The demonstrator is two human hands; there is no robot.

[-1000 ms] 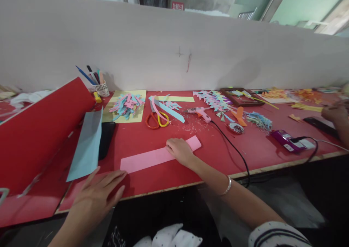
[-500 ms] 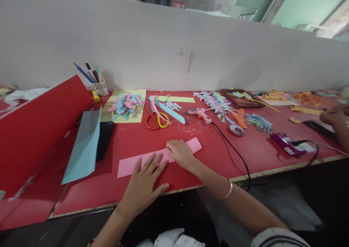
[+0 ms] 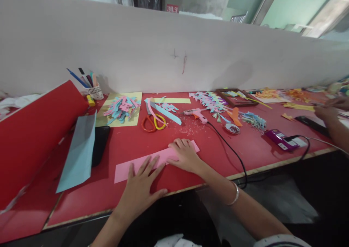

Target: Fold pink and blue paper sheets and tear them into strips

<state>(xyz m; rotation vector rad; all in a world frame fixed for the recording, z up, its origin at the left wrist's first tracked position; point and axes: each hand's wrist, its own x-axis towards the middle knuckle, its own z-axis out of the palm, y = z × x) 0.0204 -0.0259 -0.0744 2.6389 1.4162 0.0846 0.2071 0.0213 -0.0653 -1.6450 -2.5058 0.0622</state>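
A long strip of folded pink paper [image 3: 122, 171] lies slantwise on the red table in front of me. My left hand [image 3: 143, 183] rests flat on its left half, fingers spread, thumb off the paper on the table. Towards the strip's right end, my right hand [image 3: 185, 154] presses on it from above with the fingers stretched out and the thumb apart. Both hands touch the paper without gripping it. Beyond the strip lie scissors [image 3: 153, 124] with red and yellow handles, and a pink glue gun [image 3: 198, 114].
A blue paper sheet [image 3: 77, 154] and a black phone-like slab [image 3: 100, 145] lie left, beside a leaning red board [image 3: 35, 138]. Cut paper strips [image 3: 124, 109] are piled behind. The glue gun's cable [image 3: 231, 147] runs over the table edge. A co-worker's hand [image 3: 327, 116] is far right.
My right hand has opened from a curled posture and flattened its fingers along the pink paper. The paper's right end looks flatter. My left hand stays spread; the whole view has shifted slightly.
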